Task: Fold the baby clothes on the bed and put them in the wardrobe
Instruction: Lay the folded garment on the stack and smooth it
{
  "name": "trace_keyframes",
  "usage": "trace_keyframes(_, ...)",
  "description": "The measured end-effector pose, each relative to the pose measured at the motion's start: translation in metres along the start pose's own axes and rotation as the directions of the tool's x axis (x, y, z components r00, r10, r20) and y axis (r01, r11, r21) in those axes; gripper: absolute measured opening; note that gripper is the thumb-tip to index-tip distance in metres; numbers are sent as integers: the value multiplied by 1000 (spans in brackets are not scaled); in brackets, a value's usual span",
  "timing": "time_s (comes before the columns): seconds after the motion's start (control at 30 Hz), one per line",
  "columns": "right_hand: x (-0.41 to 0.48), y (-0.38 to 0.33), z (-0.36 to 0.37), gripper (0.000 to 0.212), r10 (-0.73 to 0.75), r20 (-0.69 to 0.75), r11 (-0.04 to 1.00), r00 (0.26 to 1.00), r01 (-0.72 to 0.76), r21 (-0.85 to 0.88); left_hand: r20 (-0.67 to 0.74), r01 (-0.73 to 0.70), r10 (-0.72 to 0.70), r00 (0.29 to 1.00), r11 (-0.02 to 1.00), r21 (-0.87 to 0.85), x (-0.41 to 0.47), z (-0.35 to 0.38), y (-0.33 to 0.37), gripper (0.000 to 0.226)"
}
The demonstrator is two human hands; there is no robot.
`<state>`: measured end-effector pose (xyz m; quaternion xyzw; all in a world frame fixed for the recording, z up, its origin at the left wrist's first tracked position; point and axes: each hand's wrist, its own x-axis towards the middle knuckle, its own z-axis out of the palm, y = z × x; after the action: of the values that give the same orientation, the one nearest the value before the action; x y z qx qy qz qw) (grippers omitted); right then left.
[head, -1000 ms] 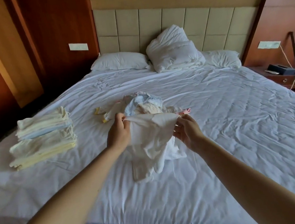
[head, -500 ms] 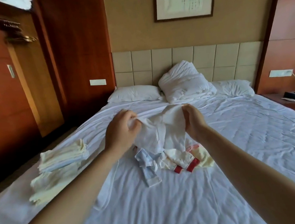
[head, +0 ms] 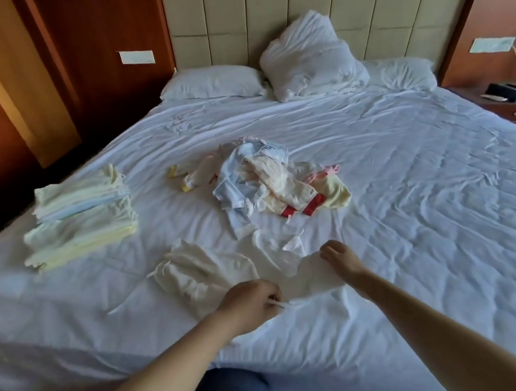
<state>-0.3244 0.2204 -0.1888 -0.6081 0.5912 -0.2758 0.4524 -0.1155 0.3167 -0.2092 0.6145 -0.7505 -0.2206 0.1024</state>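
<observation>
Pastel folded stacks, 2, are sitting left. White garment, 1, held aloft a moment ago, is now lying spread on the near bed, so folding is starting. Left hand is pinching its tie; unfolded heap, 1, is waiting farther off; right hand is touching the hem, grip unclear.

Two hands, three white pillows, two folded stacks, one unfolded heap, one spread garment.
</observation>
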Motion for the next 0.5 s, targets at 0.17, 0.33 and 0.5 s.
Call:
trace_keyframes(0.17,-20,31,5,20,18,-1,952,1000,-17,-305,137,34,-40,990,998,43,3,12,3,12)
trace_keyframes(0.33,-26,37,6,28,25,47,870,999,1,-492,162,109,-111,981,994,18,11,0,-5,32)
trace_keyframes(0.5,-25,31,7,35,-71,-69,870,995,28,-493,-179,57,-53,982,998,16,30,-11,-20,9)
